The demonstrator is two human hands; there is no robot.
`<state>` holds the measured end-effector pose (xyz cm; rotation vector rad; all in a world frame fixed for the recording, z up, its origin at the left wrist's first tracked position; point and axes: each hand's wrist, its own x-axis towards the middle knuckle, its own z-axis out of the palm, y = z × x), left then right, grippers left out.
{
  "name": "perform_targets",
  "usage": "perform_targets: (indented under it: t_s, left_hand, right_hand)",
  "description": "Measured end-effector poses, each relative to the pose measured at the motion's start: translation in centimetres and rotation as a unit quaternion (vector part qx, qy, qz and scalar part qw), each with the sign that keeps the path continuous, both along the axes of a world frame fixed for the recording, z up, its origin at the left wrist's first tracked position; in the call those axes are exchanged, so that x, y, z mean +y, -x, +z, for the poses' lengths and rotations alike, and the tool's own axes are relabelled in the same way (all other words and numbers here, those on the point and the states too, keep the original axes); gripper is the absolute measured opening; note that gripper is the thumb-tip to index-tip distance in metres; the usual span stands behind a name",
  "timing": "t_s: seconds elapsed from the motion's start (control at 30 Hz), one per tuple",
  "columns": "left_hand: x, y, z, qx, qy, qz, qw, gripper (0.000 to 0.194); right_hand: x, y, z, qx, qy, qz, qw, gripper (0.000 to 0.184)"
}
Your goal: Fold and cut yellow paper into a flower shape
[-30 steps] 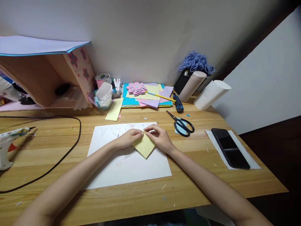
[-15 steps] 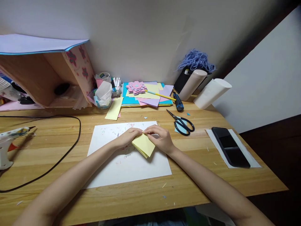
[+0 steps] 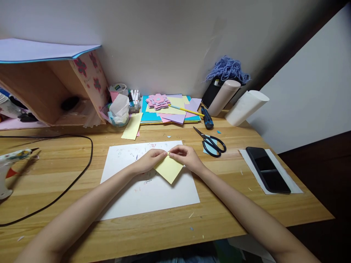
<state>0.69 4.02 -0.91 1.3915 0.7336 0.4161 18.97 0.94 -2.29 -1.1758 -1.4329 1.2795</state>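
A folded yellow square of paper (image 3: 170, 170) is held between both hands above a white sheet (image 3: 123, 199) with scattered coloured marks. My left hand (image 3: 149, 160) pinches its upper left edge near the top corner. On the other side, my right hand (image 3: 189, 157) grips the same top corner, the fingertips of both hands almost meeting there. One corner of the paper points toward me. Black-handled scissors (image 3: 212, 143) lie to the right of my right hand, over a small light-blue paper piece.
Behind the white sheet are a stack of coloured paper (image 3: 149, 117), a pink paper flower (image 3: 158, 101), a yellow pencil (image 3: 186, 110) and a blue cutter (image 3: 207, 117). A glue gun (image 3: 11, 164) with a black cord lies left; a phone (image 3: 267, 170) lies right.
The yellow paper has turned to lie flatter toward me, so its layered lower left edge no longer shows. My right hand's fingers have shifted slightly at the top corner.
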Motion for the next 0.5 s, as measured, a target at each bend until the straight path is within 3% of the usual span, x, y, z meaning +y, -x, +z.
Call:
perform_targets:
  t_s: [0.13, 0.27, 0.5]
  left_hand:
    - [0.08, -0.08, 0.07, 0.006, -0.03, -0.008, 1.0, 0.038]
    - [0.29, -0.08, 0.03, 0.01, -0.002, -0.01, 1.0, 0.04]
    - [0.19, 0.06, 0.14, 0.008, 0.017, -0.012, 1.0, 0.037]
  right_hand:
    - [-0.03, -0.21, 0.16, -0.032, -0.016, 0.0, 0.999, 0.02]
    - [-0.3, -0.15, 0.45, -0.081, -0.111, -0.037, 0.99, 0.015]
    - [-0.02, -0.87, -0.01, -0.18, -0.298, 0.027, 0.937, 0.015]
